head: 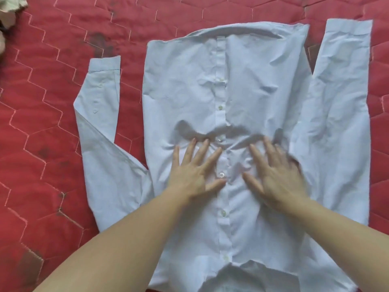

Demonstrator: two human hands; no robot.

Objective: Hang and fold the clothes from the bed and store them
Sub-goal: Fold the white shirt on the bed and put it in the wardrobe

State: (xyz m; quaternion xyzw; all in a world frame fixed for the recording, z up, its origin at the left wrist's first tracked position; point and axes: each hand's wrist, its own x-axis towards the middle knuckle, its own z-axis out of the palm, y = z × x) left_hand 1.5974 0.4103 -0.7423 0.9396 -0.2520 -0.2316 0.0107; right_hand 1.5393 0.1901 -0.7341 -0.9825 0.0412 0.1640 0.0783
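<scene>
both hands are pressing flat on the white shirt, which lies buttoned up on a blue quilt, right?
Not quite: the quilt is red, not blue, as the head view shows. The rest holds: left hand and right hand press flat on the buttoned white shirt.

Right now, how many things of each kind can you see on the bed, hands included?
Pale blue button-up shirt: 1
Hands pressing flat on the shirt: 2, left hand and right hand
Red quilted bedcover: 1
Pale crumpled cloth at the top left corner: 1
Total: 5
</scene>
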